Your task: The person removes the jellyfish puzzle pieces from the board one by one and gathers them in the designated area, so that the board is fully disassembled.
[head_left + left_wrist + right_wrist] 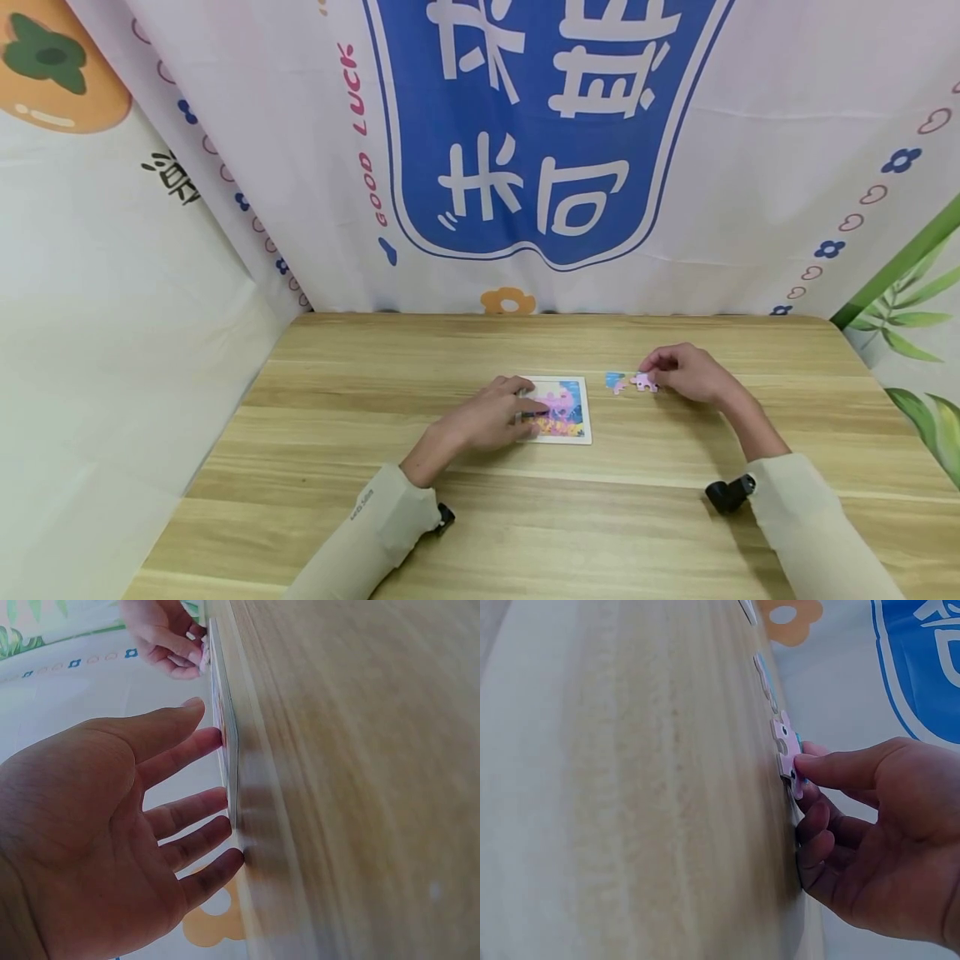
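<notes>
A jigsaw puzzle (576, 408) in a white frame lies on the table, its picture pink, blue and yellow. My left hand (491, 414) rests with fairly straight, spread fingers over the puzzle's left side; in the left wrist view the fingertips (219, 796) meet its edge. To the right of the frame, my right hand (690, 373) pinches a pink puzzle piece (786, 750) between thumb and fingers, tilted up close over the table. Just left of that piece lies a loose blue and pink piece (615, 382).
The wooden table (570, 525) reaches back to a white curtain (720, 275) with a blue printed sign. A black wrist device (727, 495) sits at the right sleeve, and another black one (444, 518) at the left sleeve.
</notes>
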A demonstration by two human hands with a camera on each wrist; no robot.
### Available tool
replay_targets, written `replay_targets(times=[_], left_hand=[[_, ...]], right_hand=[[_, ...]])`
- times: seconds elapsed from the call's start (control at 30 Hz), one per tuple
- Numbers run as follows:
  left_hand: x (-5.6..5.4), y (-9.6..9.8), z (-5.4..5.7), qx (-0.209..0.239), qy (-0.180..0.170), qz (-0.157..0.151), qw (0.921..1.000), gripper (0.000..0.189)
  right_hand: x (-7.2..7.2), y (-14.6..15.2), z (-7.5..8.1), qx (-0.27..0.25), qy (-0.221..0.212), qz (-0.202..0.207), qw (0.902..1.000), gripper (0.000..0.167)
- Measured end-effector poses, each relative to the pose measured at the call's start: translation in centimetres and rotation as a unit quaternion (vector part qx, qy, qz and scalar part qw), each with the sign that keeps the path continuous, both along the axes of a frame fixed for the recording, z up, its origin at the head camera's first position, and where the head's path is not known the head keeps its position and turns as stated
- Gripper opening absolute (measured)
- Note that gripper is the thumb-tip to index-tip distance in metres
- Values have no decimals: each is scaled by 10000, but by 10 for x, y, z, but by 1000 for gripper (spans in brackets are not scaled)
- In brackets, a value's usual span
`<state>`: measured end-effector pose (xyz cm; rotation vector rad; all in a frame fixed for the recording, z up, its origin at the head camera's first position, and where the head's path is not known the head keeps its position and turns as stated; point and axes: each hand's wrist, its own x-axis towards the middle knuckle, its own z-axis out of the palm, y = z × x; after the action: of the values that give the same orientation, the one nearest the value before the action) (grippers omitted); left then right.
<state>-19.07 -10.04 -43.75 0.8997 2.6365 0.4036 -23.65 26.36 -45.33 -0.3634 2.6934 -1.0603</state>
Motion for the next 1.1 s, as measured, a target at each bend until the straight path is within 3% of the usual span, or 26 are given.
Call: replay_targets(times=[0.37,1.1], left_hand=[[0,1,-1,-25,19,3,10000,44],[0,0,-2,-53,10,83,10000,44]], right_hand=[[2,-4,-1,215,44,-34,9998,15],[5,-6,-5,64,58,-113,9999,15]])
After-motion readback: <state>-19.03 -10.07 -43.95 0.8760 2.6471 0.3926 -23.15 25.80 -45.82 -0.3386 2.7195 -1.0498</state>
